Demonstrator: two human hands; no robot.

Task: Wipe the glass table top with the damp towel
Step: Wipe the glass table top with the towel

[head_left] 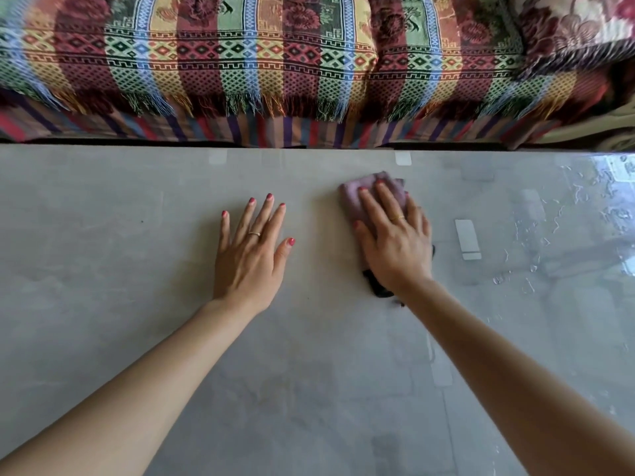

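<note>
Your right hand (395, 235) lies flat on the damp towel (371, 197), fingers straight and slightly spread, pressing the cloth onto the glass rather than curling round it. A thin ring sits on one finger and the nails are painted pinkish red.

The towel is a folded, mauve-pink cloth with a soft, slightly fuzzy surface. Its far end shows beyond your fingertips and its left edge shows beside your thumb; a darker, near-black part pokes out under the heel of your palm at the wrist. Its long axis runs near to far, leaning a little to the left at the far end, in line with your fingers. Most of the cloth is hidden under your palm, so its full outline cannot be told.

Your left hand (251, 249) rests palm down on the bare desk (103, 269), just left of the towel and apart from it, fingers straight and fanned, holding nothing. It also wears a thin ring.

The desk top is glass over a grey, mottled surface. To the right of the towel, streaks and beads of water (556, 228) glisten on the glass, and a pale rectangular pad (466, 239) shows through it. Beyond the far edge stands a sofa (240, 63) under a striped, fringed, many-coloured throw.
</note>
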